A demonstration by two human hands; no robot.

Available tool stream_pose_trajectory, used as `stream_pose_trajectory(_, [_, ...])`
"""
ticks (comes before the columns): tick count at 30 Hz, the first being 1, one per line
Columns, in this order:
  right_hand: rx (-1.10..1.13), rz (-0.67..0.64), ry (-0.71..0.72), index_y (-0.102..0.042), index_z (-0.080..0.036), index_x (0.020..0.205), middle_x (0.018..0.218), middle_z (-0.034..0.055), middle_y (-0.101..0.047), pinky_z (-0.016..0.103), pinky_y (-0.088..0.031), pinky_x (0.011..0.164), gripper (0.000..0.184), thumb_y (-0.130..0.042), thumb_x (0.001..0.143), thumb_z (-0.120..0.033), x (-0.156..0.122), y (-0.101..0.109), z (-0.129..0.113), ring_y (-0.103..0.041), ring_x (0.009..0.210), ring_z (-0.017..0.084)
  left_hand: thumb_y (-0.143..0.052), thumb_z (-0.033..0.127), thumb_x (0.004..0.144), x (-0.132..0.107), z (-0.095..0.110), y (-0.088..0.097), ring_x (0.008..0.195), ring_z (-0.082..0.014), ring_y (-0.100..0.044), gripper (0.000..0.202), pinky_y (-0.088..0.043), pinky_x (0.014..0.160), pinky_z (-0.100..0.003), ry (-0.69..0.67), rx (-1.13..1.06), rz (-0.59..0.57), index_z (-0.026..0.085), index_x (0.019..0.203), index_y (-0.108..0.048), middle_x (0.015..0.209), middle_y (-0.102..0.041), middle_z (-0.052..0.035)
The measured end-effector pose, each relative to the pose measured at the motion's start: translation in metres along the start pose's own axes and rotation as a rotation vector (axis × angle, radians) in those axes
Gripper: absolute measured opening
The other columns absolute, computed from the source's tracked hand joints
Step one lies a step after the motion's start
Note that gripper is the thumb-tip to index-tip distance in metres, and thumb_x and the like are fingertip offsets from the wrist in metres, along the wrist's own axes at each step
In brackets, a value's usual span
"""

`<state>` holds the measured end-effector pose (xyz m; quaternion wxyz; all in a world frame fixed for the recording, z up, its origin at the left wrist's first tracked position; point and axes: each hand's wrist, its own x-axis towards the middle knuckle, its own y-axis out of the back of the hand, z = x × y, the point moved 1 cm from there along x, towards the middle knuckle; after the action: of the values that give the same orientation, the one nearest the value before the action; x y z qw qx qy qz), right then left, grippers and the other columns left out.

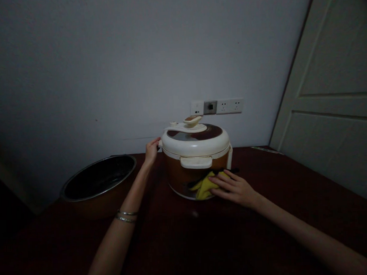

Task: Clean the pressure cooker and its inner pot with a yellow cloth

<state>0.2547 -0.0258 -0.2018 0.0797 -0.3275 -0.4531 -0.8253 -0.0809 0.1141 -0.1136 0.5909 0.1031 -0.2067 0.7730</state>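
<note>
An electric pressure cooker [175,170] with an orange-brown body and a white lid [196,146] stands upright on the dark red table. My left hand [151,151] is closed at the small side handle on the cooker's left, its fingertips partly hidden. With my right hand [234,188] I press a yellow and black cloth [206,186] against the lower front of the body, the fingers bent over it. The cloth covers part of the cooker's front. A white front handle [196,162] juts out just above the cloth.
To the left a wide dark pot [98,181] with a metal rim sits on the table [206,242]. Wall sockets [230,106] are behind the cooker. A pale panelled door [334,106] rises at the right, and a thin flat strip [266,150] lies near the table's back edge.
</note>
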Motion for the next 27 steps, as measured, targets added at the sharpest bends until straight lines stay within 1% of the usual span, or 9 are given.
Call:
stream_pose_trajectory(2, [0.02, 0.13, -0.2, -0.05, -0.034, 0.127, 0.147, 0.0017, -0.037, 0.048, -0.038, 0.107, 0.045, -0.049, 0.088, -0.01, -0.007, -0.002, 0.003, -0.036, 0.134, 0.021, -0.059, 0.027, 0.056, 0.0, 0.0, 0.0, 0.078, -0.0203, -0.06, 0.03, -0.045, 0.071, -0.031, -0.004, 0.006, -0.001, 0.014, 0.079, -0.073, 0.079, -0.071, -0.0067])
stream_pose_trajectory(4, [0.029, 0.24, -0.395, -0.042, -0.028, 0.132, 0.153, 0.0082, -0.023, 0.051, -0.041, 0.103, 0.048, -0.049, 0.088, -0.012, -0.012, -0.012, -0.007, -0.028, 0.137, 0.026, -0.059, 0.029, 0.056, -0.001, 0.0, -0.001, 0.078, -0.0203, -0.06, 0.032, -0.045, 0.071, -0.031, -0.009, 0.008, -0.002, 0.014, 0.08, -0.073, 0.079, -0.07, -0.0068])
stream_pose_trajectory(6, [0.053, 0.267, -0.522, -0.029, -0.023, 0.138, 0.155, 0.0151, -0.011, 0.051, -0.044, 0.1, 0.053, -0.046, 0.089, -0.013, -0.014, -0.023, -0.024, -0.023, 0.139, 0.028, -0.059, 0.029, 0.056, -0.003, 0.0, -0.002, 0.078, -0.02, -0.06, 0.032, -0.045, 0.071, -0.031, -0.015, 0.01, 0.0, 0.014, 0.081, -0.073, 0.079, -0.069, -0.0067])
stream_pose_trajectory(10, [0.062, 0.158, -0.558, -0.013, -0.017, 0.143, 0.153, 0.0222, 0.002, 0.051, -0.042, 0.101, 0.065, -0.047, 0.088, -0.015, -0.006, -0.027, -0.045, -0.013, 0.14, 0.033, -0.058, 0.029, 0.057, -0.005, 0.003, -0.005, 0.079, -0.0199, -0.059, 0.027, -0.043, 0.074, -0.031, -0.038, 0.016, 0.028, 0.014, 0.076, -0.071, 0.078, -0.069, -0.0058])
stream_pose_trajectory(14, [-0.039, 0.166, -0.548, -0.002, -0.016, 0.146, 0.153, 0.0199, 0.013, 0.056, -0.036, 0.104, 0.076, -0.05, 0.087, -0.022, 0.019, -0.011, -0.027, -0.003, 0.14, 0.037, -0.056, 0.028, 0.059, -0.006, 0.005, -0.006, 0.079, -0.0196, -0.059, 0.022, -0.042, 0.074, -0.03, -0.051, 0.023, 0.043, 0.016, 0.071, -0.069, 0.075, -0.068, -0.0038])
stream_pose_trajectory(17, [-0.089, 0.254, -0.597, 0.009, -0.016, 0.148, 0.154, 0.0163, 0.014, 0.061, -0.03, 0.105, 0.081, -0.047, 0.089, -0.03, 0.036, -0.002, -0.006, 0.0, 0.141, 0.036, -0.057, 0.029, 0.059, -0.006, 0.005, -0.006, 0.079, -0.0193, -0.059, 0.021, -0.042, 0.072, -0.029, -0.051, 0.028, 0.046, 0.017, 0.071, -0.069, 0.074, -0.067, -0.0029])
stream_pose_trajectory(20, [-0.027, 0.323, -0.709, 0.013, -0.019, 0.147, 0.156, 0.0125, 0.008, 0.061, -0.026, 0.107, 0.076, -0.038, 0.093, -0.033, 0.042, -0.005, 0.003, -0.003, 0.142, 0.033, -0.058, 0.03, 0.059, -0.006, 0.004, -0.005, 0.076, -0.0192, -0.059, 0.022, -0.042, 0.071, -0.029, -0.043, 0.034, 0.045, 0.016, 0.072, -0.069, 0.075, -0.068, -0.0037])
stream_pose_trajectory(23, [0.07, 0.372, -0.834, 0.01, -0.02, 0.148, 0.156, 0.0115, 0.003, 0.06, -0.02, 0.109, 0.069, -0.033, 0.095, -0.034, 0.034, -0.02, -0.005, -0.004, 0.142, 0.03, -0.058, 0.03, 0.06, -0.006, 0.004, -0.004, 0.077, -0.0194, -0.059, 0.024, -0.043, 0.071, -0.03, -0.039, 0.033, 0.042, 0.015, 0.075, -0.07, 0.077, -0.068, -0.0051])
stream_pose_trajectory(27, [0.212, 0.367, -1.02, 0.009, -0.019, 0.148, 0.156, 0.0138, 0.002, 0.057, -0.015, 0.111, 0.067, -0.031, 0.096, -0.035, 0.011, -0.052, -0.03, 0.0, 0.142, 0.026, -0.057, 0.028, 0.059, -0.005, 0.002, -0.004, 0.075, -0.0187, -0.06, 0.026, -0.045, 0.071, -0.029, -0.033, 0.026, 0.05, 0.014, 0.076, -0.071, 0.078, -0.069, -0.0054])
